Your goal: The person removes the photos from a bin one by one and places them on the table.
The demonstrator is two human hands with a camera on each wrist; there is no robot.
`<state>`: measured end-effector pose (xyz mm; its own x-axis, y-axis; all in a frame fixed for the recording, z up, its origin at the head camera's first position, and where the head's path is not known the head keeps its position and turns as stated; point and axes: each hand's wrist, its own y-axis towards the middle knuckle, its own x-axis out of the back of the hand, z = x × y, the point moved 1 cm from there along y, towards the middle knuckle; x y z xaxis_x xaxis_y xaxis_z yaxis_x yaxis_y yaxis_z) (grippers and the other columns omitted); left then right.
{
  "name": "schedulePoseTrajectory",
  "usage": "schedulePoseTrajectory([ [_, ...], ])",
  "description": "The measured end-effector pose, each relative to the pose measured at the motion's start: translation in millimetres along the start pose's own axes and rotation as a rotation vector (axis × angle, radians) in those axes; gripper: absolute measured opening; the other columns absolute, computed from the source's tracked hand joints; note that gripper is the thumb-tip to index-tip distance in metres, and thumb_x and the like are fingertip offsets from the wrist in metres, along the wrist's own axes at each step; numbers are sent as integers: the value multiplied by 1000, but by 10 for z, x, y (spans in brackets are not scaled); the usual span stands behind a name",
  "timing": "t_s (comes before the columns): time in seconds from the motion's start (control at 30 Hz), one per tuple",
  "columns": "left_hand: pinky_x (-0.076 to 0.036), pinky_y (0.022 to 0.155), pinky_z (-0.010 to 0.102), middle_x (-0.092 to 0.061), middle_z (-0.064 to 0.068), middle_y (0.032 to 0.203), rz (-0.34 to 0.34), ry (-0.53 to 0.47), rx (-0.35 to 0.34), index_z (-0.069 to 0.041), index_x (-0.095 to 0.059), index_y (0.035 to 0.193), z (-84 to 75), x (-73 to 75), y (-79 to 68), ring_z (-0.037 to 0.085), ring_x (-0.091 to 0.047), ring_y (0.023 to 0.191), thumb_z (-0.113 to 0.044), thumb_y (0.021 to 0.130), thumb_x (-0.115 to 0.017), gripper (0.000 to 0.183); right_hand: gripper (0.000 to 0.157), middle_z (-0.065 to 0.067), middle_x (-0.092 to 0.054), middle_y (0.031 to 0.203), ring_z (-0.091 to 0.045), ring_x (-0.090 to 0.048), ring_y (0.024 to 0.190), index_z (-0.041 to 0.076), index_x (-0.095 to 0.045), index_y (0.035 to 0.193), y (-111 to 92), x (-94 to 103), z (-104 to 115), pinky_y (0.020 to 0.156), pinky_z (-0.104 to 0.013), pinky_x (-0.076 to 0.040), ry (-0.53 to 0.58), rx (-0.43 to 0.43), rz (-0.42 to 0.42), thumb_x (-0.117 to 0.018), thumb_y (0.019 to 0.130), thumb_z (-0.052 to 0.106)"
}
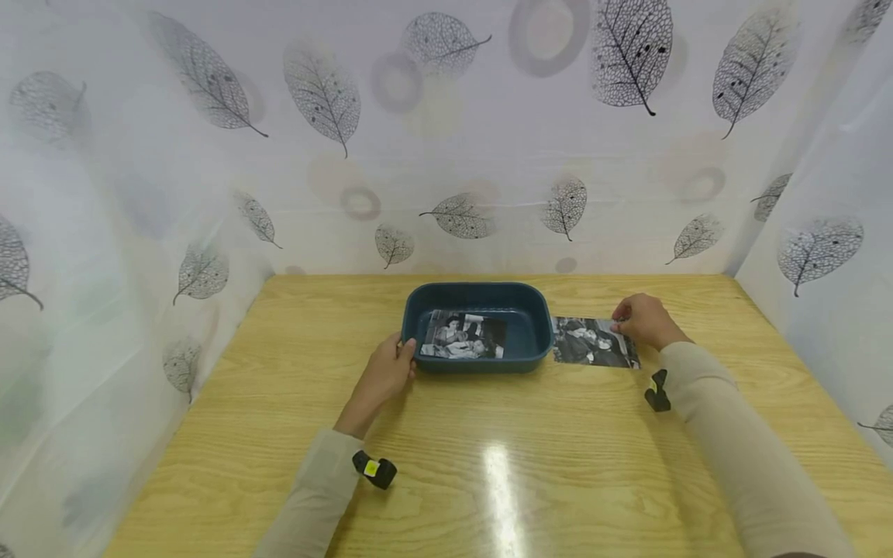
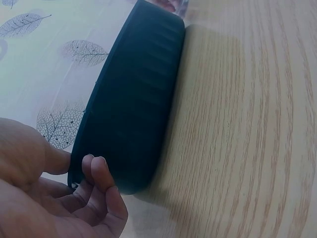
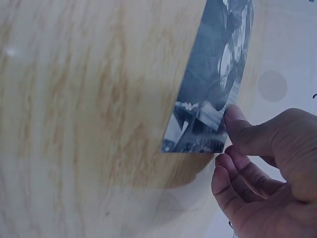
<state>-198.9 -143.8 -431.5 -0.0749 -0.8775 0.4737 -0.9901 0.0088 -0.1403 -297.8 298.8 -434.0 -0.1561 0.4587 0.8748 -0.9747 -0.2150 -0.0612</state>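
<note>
A dark teal rectangular basin (image 1: 477,366) stands toward the back of the table, with a black-and-white photo (image 1: 460,338) lying inside on its left. My left hand (image 1: 386,369) grips the basin's left front corner, the thumb over the rim; in the left wrist view the curled fingers (image 2: 102,173) lie against the outer wall (image 2: 133,99). A second black-and-white photo (image 1: 593,342) is just right of the basin. My right hand (image 1: 645,319) pinches its right edge, thumb on top, as the right wrist view shows at the photo's near end (image 3: 203,114).
The wooden table (image 1: 446,449) reaches back to a white curtain (image 1: 502,155) printed with leaves, which also hangs along both sides. Small black devices with yellow marks sit at the left wrist (image 1: 374,470) and right wrist (image 1: 657,390).
</note>
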Motion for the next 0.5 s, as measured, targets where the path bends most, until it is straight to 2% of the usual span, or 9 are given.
schedulePoseTrajectory([
  [0.17,-44,64,29,-60,10,86,-2,4,1,1,-54,126,-4,0,4,19,-59,75,-22,111,-42,30,23,-33,-64,104,-47,-61,94,-15,-66,103,-2,3,9,81,-58,-50,-4,-12,-6,-71,91,4],
  [0.3,-45,64,29,-61,10,86,2,12,3,1,-53,127,2,-7,12,20,-60,75,-23,111,-42,31,28,-37,-60,109,-51,-58,99,-17,-63,109,3,86,88,82,-61,-48,-8,14,-67,-66,95,7],
  [0.5,-45,65,29,-60,11,87,4,2,9,1,-53,127,2,-3,9,20,-60,77,-23,111,-42,30,30,-35,-57,110,-48,-57,98,-16,-59,116,84,284,480,82,-59,-47,-11,75,-192,-63,98,8],
])
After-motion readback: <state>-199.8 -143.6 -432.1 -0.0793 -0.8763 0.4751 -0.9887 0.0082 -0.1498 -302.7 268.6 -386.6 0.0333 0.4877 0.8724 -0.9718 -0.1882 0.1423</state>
